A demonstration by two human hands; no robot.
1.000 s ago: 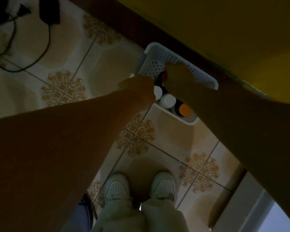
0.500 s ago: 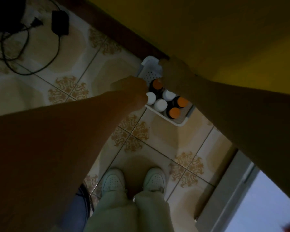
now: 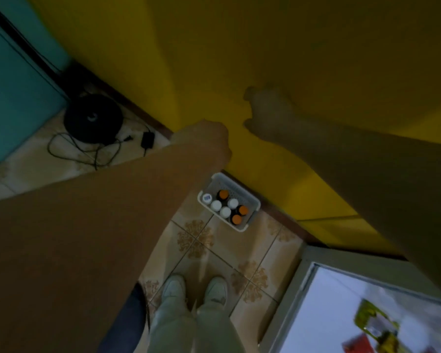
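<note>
You've lifted both hands off the white basket (image 3: pixel 253 208), now left with its capped bottles (image 3: pixel 225 211) on the floor against the yellow wall's foot; your right hand (image 3: pixel 267 110) hangs loosely curled and empty, your left hand (image 3: pixel 204 138) hides its fingers, so the set-down looks done.

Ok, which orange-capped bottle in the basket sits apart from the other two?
The orange-capped bottle farthest from the shoes; a white cap separates it from the adjacent pair.

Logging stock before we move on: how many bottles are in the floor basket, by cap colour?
Orange-capped bottles: 3
White-capped bottles: 3
Bottle with bluish-marked white cap: 1
Total: 7
</note>
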